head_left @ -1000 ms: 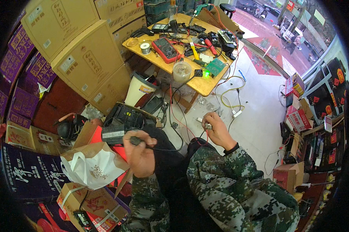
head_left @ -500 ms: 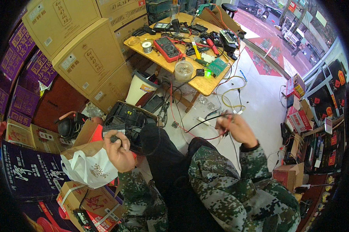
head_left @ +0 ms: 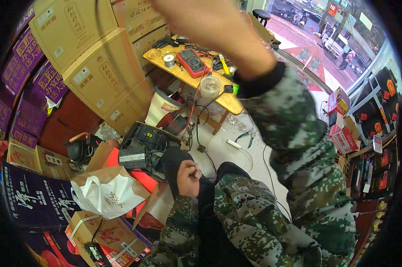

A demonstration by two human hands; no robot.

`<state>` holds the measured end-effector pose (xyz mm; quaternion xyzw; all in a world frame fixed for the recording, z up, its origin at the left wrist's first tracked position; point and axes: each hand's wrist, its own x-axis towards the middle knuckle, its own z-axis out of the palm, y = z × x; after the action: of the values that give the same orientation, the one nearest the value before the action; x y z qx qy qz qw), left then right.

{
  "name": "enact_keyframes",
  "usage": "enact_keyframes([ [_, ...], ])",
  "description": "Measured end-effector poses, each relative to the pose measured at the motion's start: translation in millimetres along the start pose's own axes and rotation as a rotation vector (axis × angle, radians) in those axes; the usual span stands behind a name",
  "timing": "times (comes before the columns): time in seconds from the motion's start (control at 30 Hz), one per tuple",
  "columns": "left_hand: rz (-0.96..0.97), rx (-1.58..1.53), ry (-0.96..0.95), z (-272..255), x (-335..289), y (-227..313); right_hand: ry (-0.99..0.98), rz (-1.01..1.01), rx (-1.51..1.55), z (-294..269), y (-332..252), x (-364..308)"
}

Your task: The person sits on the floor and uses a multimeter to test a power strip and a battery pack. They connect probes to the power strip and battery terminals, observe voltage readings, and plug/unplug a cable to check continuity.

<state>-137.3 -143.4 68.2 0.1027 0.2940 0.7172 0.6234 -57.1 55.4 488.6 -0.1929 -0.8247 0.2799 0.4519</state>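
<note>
My right hand is raised high across the top of the head view, large and blurred. Its fingers run out past the upper edge, so what they hold is hidden. To the left of it a dark blurred cable hangs in front of the cartons. My left hand rests low over my dark-trousered knee, fingers curled closed. Whatever lies inside them cannot be made out. Behind my right arm stands a wooden table carrying a red multimeter, a solder spool and a clear round tub.
Stacked brown cartons rise at the left. Nearer, an open black case and a white bag lie beside my left arm. Cables and pliers are on the pale floor. A red-and-white box stands at the right.
My right hand has swung up from above the floor to the top of the view. My left hand has moved right, to my knee. The small black thing it held no longer shows.
</note>
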Motion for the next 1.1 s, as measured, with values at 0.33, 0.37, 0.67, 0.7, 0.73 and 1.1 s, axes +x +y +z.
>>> enact_keyframes([
  [0.33, 0.040, -0.217, -0.250, 59, -2, 65, -0.662, 0.220, -0.261, 165, 103, -165],
  [0.37, 0.010, -0.193, -0.117, 61, 1, 69, -0.622, 0.187, -0.244, 168, 102, -181],
  [0.67, -0.113, -0.164, 0.069, 56, 22, 59, -0.373, 0.137, -0.043, 134, 108, -224],
  [0.7, -0.082, -0.176, -0.033, 52, 24, 61, -0.306, 0.104, -0.043, 124, 106, -229],
  [0.73, -0.051, -0.199, -0.138, 48, 26, 63, -0.238, 0.070, -0.043, 113, 106, -235],
  [1.1, -0.019, -0.076, -0.045, 58, 26, 40, -0.170, 0.683, 0.047, 54, 108, -346],
])
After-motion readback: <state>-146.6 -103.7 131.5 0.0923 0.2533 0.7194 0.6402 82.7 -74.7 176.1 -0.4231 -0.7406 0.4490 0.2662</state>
